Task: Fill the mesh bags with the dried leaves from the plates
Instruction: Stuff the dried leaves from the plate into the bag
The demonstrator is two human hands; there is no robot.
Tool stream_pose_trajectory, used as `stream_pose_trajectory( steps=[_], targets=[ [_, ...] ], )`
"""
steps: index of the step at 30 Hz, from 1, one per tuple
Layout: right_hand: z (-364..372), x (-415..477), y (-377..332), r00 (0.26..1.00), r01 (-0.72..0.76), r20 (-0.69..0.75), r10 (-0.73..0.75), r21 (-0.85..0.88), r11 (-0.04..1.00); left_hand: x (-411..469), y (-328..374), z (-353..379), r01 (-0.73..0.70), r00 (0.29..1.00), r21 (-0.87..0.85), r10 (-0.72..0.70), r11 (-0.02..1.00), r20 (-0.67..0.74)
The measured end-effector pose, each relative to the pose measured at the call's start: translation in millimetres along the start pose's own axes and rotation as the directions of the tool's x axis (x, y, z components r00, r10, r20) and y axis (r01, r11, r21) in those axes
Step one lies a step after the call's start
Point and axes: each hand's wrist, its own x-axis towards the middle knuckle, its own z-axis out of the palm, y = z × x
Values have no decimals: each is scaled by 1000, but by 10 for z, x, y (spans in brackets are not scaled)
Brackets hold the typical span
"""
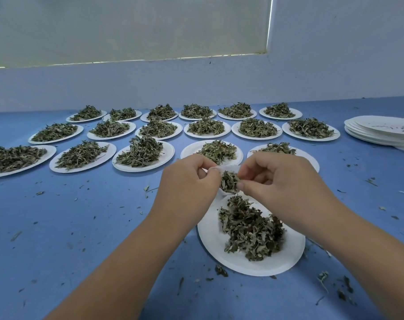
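A small white mesh bag (pixel 227 169) is held open above the nearest round white paper plate (pixel 219 245) at a blue-covered desk (pixel 81 215). Its rim is pinched by the left hand (pixel 187 179), while a clump of crumpled dried green leaves (pixel 230 182) is pushed into its mouth by the closed fingertips of the right hand (pixel 275 179). A loose, flaky heap of leaves (pixel 252 232) is left on that plate, so this bag is judged to be only partly filled. Beyond it, three rows of heaped plates (pixel 145 155) are seen untouched, and much of the work appears to remain. A stack of bare white paper plates (pixel 379 130) at the far right suggests that some portions are already bagged; no finished bags are visible. Brittle leaf crumbs (pixel 335 285) are scattered over the smooth desk.
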Motion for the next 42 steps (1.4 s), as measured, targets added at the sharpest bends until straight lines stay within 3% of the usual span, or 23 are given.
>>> stream_pose_trajectory(
  steps=[7, 13, 20, 25, 28, 34, 37, 42],
  targets=[
    [64, -8, 10, 979, 200, 85, -185, -232, 952, -47, 47, 37, -75, 996, -11, 75, 997, 39],
    [-57, -14, -3, 940, 332, 152, -306, -195, 923, -21, 44, 3, -30, 999, -72, 32, 997, 18],
    [114, -4, -19, 875, 424, 408, -259, -390, 818, -41, 81, -6, -52, 996, -121, 60, 991, 59],
    [-23, -19, -4, 893, 428, 262, -365, -249, 869, -22, 70, -39, -47, 999, -99, 47, 994, 1],
    [-98, -20, 5, 920, 383, 165, -354, -195, 903, -3, 63, -75, -55, 998, -101, 55, 993, -2],
    [55, 10, 9, 886, 428, 331, -325, -313, 848, -57, 90, -14, -68, 994, -133, 78, 989, 74],
    [-3, 34, 15, 886, 420, 300, -353, -203, 884, -56, 87, -22, -84, 994, -118, 91, 989, 60],
    [-224, 22, 41, 957, 255, 130, -260, 52, 965, -5, 51, -92, -112, 994, -72, 112, 991, -13]
  ],
)
